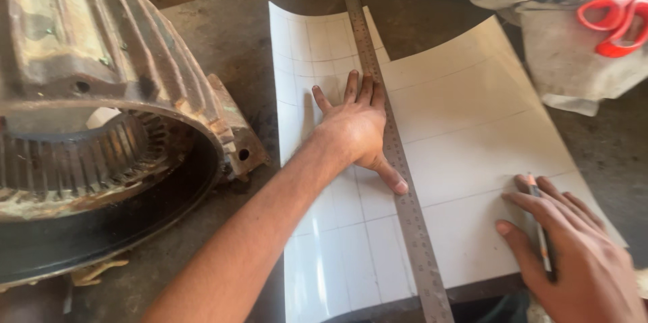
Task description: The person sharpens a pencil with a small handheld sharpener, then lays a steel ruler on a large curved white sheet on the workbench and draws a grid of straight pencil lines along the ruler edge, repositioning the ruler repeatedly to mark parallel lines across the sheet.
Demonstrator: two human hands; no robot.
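A white sheet [466, 127] ruled with a faint grid lies across the middle of the frame on a dark, grimy bench [223, 33], its far edge curling up a little toward the top. A long steel ruler [398, 174] runs over it from the top centre down to the bottom edge, slightly slanted, lying along one of the drawn lines.

The left hand [358, 127] is pressed flat on the sheet just left of the ruler, fingers spread and pointing up the frame, the thumb resting on the ruler's edge. It looks placed that way to pin both ruler and sheet so neither slides. The right hand [574, 249], at the lower right, lies on the sheet well apart from the ruler, its fingers closed loosely around a pencil [540, 228] whose tip points up the frame, resting on the paper near a grid line.

To the left, filling the upper and middle left of the frame, sits a big, rusty finned motor housing [101, 93], open end toward the viewer. In the upper right corner a crumpled grey cloth [574, 53] carries a pair of red-handled scissors [617, 16].
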